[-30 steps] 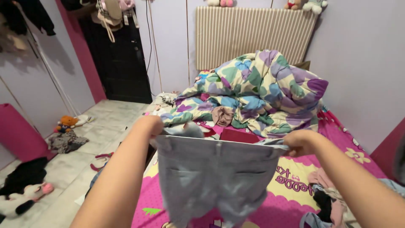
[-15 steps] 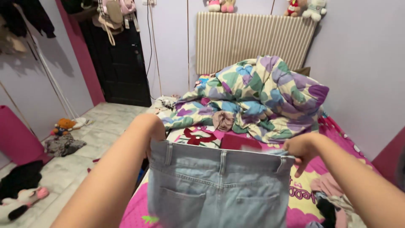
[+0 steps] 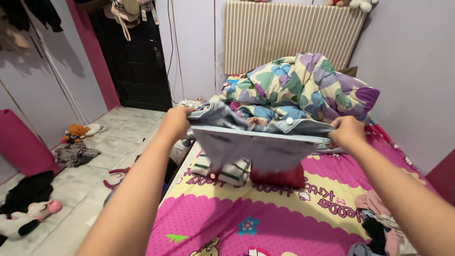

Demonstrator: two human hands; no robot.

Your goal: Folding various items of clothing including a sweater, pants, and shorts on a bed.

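I hold a pair of light blue denim shorts (image 3: 258,142) stretched flat by the waistband above the bed. My left hand (image 3: 174,122) grips the left end of the waistband. My right hand (image 3: 346,132) grips the right end. The shorts hang almost level, their legs swung away from me over the bed. Under them lie a folded white and green striped garment (image 3: 227,171) and a folded dark red garment (image 3: 278,178) on the pink and yellow cartoon bedsheet (image 3: 265,218).
A bunched quilt with coloured hearts (image 3: 303,87) fills the head of the bed below a striped headboard (image 3: 284,33). Loose clothes (image 3: 379,223) lie at the bed's right edge. On the tiled floor at left are a stuffed toy (image 3: 73,132), grey clothes (image 3: 76,154) and a black and white plush (image 3: 28,211).
The shorts hung down facing me with the back pockets showing. Now both hands have lifted and tipped them forward, so the legs swing out over the bed.
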